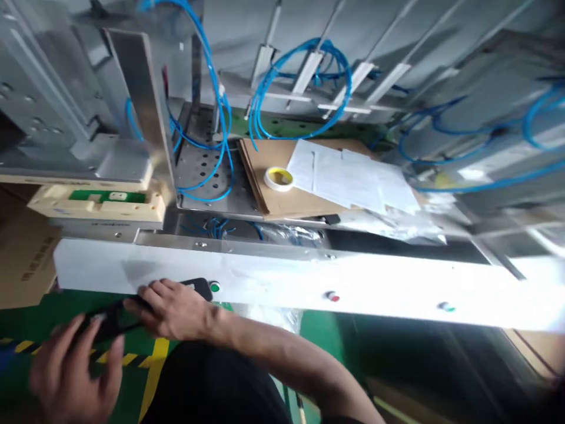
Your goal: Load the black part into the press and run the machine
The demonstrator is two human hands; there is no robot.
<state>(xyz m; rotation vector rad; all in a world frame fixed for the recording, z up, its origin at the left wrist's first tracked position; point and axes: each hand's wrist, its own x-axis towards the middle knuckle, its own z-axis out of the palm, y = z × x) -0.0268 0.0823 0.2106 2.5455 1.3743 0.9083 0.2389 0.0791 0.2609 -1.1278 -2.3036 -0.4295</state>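
Observation:
A long black object with a rounded end and a pale label runs through my right hand, whose fingers are wrapped over it just before the white front panel. Its exact kind is hidden by the hand and by blur. At the lower left my left hand has its fingers apart, their tips by the object's left part; whether they touch it I cannot tell. Above the hands, a cream fixture block carries a green circuit board under a metal press plate.
The white panel bears green and red buttons. Behind it lie cardboard, a tape roll, white papers and plastic film. Blue hoses loop above. A cardboard box stands at left.

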